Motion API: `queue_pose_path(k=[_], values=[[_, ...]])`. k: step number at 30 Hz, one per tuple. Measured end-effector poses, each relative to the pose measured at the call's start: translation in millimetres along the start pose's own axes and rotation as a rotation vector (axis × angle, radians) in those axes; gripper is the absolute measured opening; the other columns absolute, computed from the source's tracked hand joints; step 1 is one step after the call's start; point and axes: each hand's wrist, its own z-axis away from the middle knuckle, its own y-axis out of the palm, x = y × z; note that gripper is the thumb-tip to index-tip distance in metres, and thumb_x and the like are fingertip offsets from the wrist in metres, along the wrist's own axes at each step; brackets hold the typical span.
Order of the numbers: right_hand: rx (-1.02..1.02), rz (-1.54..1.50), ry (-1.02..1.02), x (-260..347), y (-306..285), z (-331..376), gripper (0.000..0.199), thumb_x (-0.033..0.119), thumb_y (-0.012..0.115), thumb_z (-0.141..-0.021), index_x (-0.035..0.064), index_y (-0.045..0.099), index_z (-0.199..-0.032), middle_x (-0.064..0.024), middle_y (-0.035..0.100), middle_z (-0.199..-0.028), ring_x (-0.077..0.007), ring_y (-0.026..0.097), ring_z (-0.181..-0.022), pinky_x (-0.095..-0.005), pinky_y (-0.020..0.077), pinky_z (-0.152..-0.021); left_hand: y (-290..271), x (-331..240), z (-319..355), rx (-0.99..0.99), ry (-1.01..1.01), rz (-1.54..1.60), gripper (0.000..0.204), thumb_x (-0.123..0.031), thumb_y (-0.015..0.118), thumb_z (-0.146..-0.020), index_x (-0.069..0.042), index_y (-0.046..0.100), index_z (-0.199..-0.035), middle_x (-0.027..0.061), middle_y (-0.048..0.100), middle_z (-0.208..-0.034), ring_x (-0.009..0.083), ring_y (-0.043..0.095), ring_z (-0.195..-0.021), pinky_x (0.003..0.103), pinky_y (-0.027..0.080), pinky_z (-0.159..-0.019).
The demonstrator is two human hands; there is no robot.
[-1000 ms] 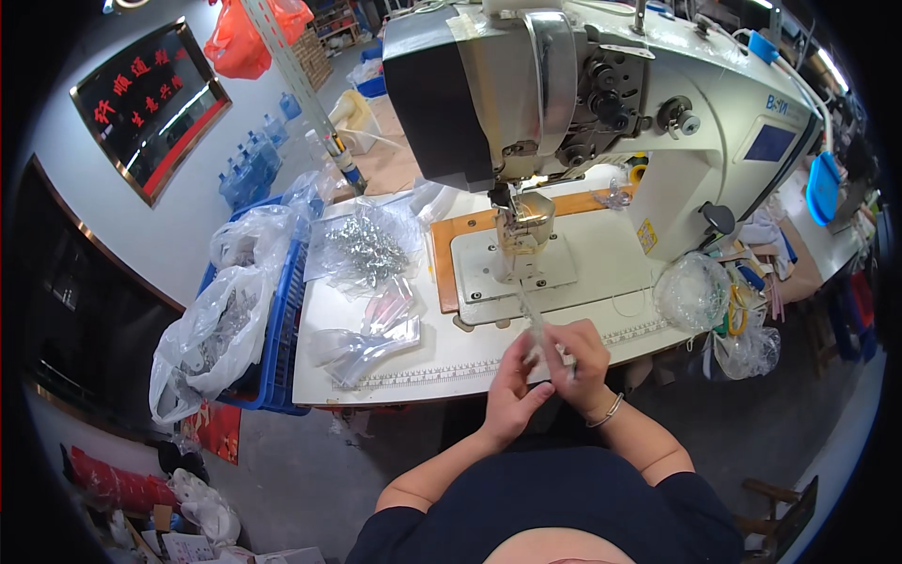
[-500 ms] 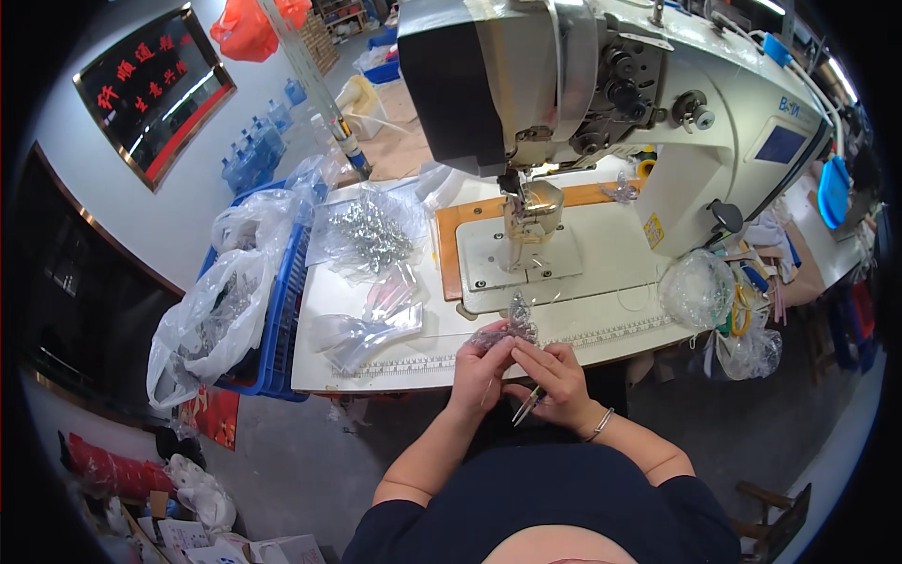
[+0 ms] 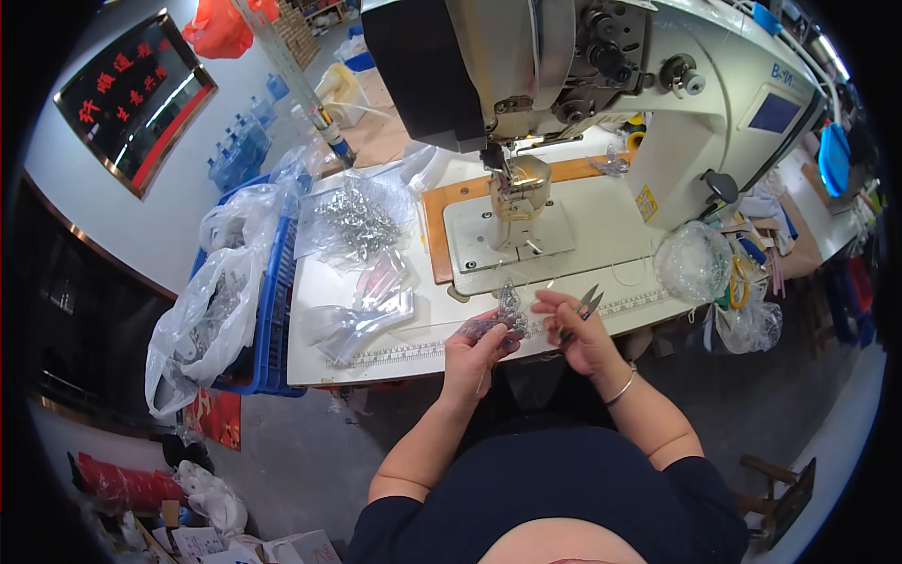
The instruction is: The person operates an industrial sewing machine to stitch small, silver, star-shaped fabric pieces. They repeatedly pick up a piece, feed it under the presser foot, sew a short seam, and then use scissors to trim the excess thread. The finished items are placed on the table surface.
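My left hand [image 3: 473, 355] is closed, thumb against fingers, on a silvery butterfly-shaped ornament [image 3: 509, 303] that seems joined to clear plastic. The ornament is over the front edge of the sewing machine table, just in front of the metal plate. To its right, my right hand [image 3: 584, 340] holds small scissors [image 3: 590, 302], their blades pointing up and away. That hand's thumb and fingers are partly spread, and it is apart from the ornament. A measuring tape strip [image 3: 399, 353] runs along the table edge beneath both hands.
Ahead stands a white sewing machine [image 3: 695, 141] with a post bed [image 3: 520, 211]. Clear plastic strips [image 3: 362, 324] and a heap of silvery pieces [image 3: 359, 221] lie on the left. Beyond them is a blue crate [image 3: 274, 324] with plastic bags. A round clear bundle [image 3: 692, 261] sits at right.
My hands have separated: the right one moved right with the scissors, whose blades now point up instead of down. My left hand still holds the ornament. The whole view shifted slightly.
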Motion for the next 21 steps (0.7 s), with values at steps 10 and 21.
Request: queue_pose_path(k=[10,21], values=[[-0.097,0.404,-0.318,-19.8,26.9,-2.4,0.014,0.001,0.066,-0.077,-0.0008,0.059,-0.089,-0.005,0.061,-0.078,-0.0103,0.059,-0.071,-0.0226,0.0477,-0.068,3.9,11.4,7.2,0.054,-0.07,0.256,0.032,-0.015,0.045,-0.09,0.002,0.047,-0.117,0.0127,0.059,-0.105,0.0221,0.061,-0.093,0.035,0.052,-0.078],[-0.108,0.395,-0.381,-19.3,26.7,0.7,0.01,-0.002,0.066,-0.077,0.0001,0.059,-0.084,-0.0033,0.059,-0.077,-0.0097,0.056,-0.067,-0.0214,0.0451,-0.061,-6.6,24.3,5.7,0.145,0.164,-0.029,0.033,-0.013,0.048,-0.085,0.003,0.046,-0.114,0.0168,0.054,-0.113,0.0272,0.054,-0.106,0.039,0.044,-0.09]])
